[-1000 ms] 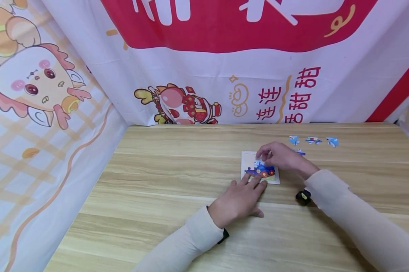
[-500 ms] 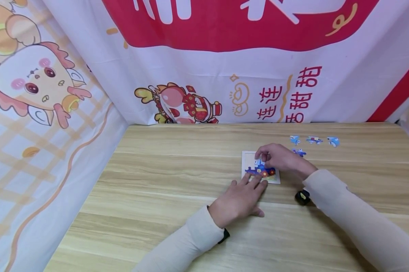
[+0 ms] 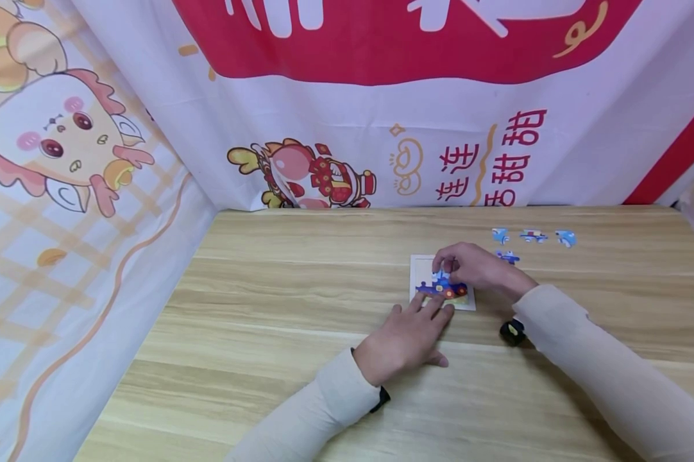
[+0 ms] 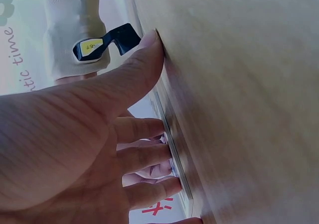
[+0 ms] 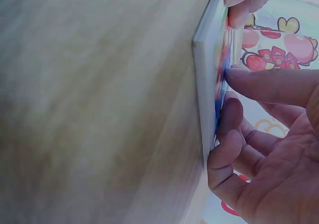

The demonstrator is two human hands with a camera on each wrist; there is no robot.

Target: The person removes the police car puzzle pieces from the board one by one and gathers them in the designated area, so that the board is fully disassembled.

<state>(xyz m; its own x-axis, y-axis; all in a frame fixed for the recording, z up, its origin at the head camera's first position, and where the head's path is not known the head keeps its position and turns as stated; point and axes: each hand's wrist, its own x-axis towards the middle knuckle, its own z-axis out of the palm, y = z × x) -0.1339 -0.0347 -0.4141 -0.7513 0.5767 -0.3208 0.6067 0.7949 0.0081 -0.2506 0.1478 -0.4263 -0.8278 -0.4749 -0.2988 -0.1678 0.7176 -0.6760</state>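
A small square jigsaw puzzle tray (image 3: 413, 276) with a white border lies on the wooden table, partly filled with a blue train with red wheels. My left hand (image 3: 407, 337) is spread, its straight fingertips resting on the tray's near edge; the left wrist view shows these fingers (image 4: 144, 157) along the board. Over the tray's upper right my right hand (image 3: 476, 266) bends its thumb and fingers around a light-blue puzzle piece (image 3: 441, 276), mostly hidden beneath them. In the right wrist view the thumb (image 5: 244, 82) touches the picture, with curled fingers (image 5: 227, 147) at the board's side.
Several loose puzzle pieces (image 3: 533, 236) lie at the back right of the table (image 3: 266, 289), one of them (image 3: 507, 257) just beyond the right hand. A printed white-and-red cloth (image 3: 335, 109) hangs behind the table's back edge.
Both hands stay at the tray almost unmoved. The head view has shifted very slightly.
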